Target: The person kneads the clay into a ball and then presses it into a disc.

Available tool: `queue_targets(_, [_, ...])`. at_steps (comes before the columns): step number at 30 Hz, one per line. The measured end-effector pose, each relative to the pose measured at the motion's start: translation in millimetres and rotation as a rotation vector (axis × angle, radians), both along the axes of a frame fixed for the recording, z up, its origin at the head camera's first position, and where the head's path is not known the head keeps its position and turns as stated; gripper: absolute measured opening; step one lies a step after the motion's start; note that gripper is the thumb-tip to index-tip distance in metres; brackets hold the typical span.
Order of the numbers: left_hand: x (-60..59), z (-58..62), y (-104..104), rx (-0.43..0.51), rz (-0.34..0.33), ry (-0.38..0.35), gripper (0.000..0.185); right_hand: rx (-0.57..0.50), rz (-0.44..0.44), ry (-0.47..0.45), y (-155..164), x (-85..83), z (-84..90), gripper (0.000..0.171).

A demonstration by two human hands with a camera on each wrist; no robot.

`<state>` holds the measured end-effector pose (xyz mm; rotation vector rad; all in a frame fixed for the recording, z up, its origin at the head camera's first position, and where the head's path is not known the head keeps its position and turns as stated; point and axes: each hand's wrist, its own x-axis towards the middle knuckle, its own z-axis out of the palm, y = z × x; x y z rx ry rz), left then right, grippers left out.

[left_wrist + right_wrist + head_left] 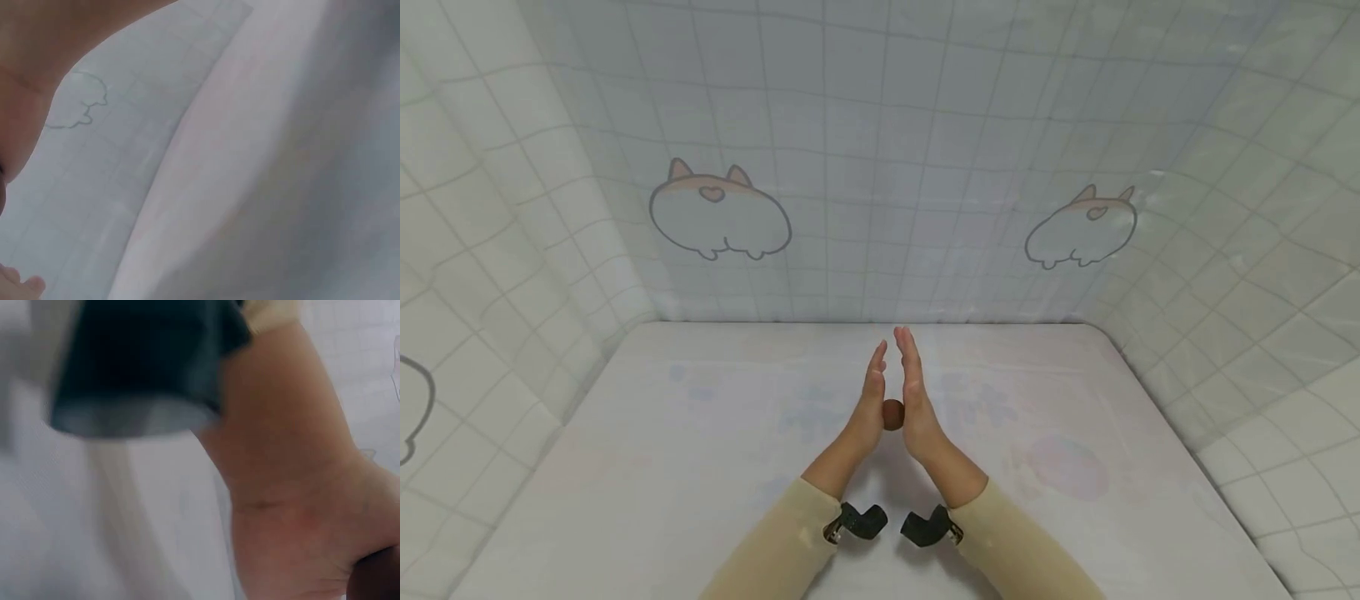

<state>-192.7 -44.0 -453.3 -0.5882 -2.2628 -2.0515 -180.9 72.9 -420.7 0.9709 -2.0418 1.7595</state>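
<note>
Between the two palms, over the middle of the table, sits a small round brown ball (892,414). My left hand (871,404) touches it from the left with straight fingers pointing away from me. From the other side my right hand (917,408) presses on it, its fingers also straight and raised. The fingertips of both hands lean toward each other with a narrow gap. In the right wrist view the ball (378,578) shows dark at the lower right corner, beside the heel of the palm (294,550). The left wrist view shows only part of a wrist (37,75) and some fingertips (25,284).
A pale patterned cloth covers the table (700,433). Behind it hangs a white grid-patterned curtain (880,167) with cartoon animal prints, and similar sheets stand at both sides. Black camera mounts (865,522) stick out inward from both sleeves, close to each other.
</note>
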Motion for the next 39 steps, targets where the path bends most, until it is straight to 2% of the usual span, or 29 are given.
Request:
queue_targets(7, [9.2,-1.6,5,-0.058,-0.054,0.027,0.093,0.031,-0.041,-0.030,6,-10.3,3.1,0.089])
queue_targets(12, [14.8,-2.8,6,-0.050,-0.103,0.026,0.087,0.037,-0.055,-0.090,9,-19.0,-0.6,0.090])
queue_targets(15, [17.1,-1.5,7,0.000,-0.140,0.026,0.083,0.046,-0.072,-0.132,10,-23.9,-5.3,0.090])
queue_targets(20, [20.0,4.7,6,0.118,-0.173,0.031,0.088,0.057,-0.080,-0.187,9,-29.2,-13.7,0.093])
queue_targets(25, [20.6,9.4,4,0.186,-0.154,0.061,0.089,0.061,-0.061,-0.229,6,-27.6,-18.4,0.100])
queue_targets(29, [19.4,11.8,2,0.175,-0.110,0.099,0.088,0.082,-0.041,-0.237,3,-23.7,-20.0,0.102])
queue_targets(30, [18.9,12.4,1,0.170,-0.099,0.106,0.087,0.092,-0.026,-0.246,2,-20.1,-15.9,0.102])
queue_targets(36, [17.1,17.8,-1,0.166,-0.051,0.114,0.088,0.146,-0.010,-0.224,-1,-12.1,-23.0,0.095])
queue_targets(39, [14.9,21.4,-2,0.144,-0.023,0.136,0.090,0.123,0.017,-0.184,-3,-10.0,-32.0,0.089])
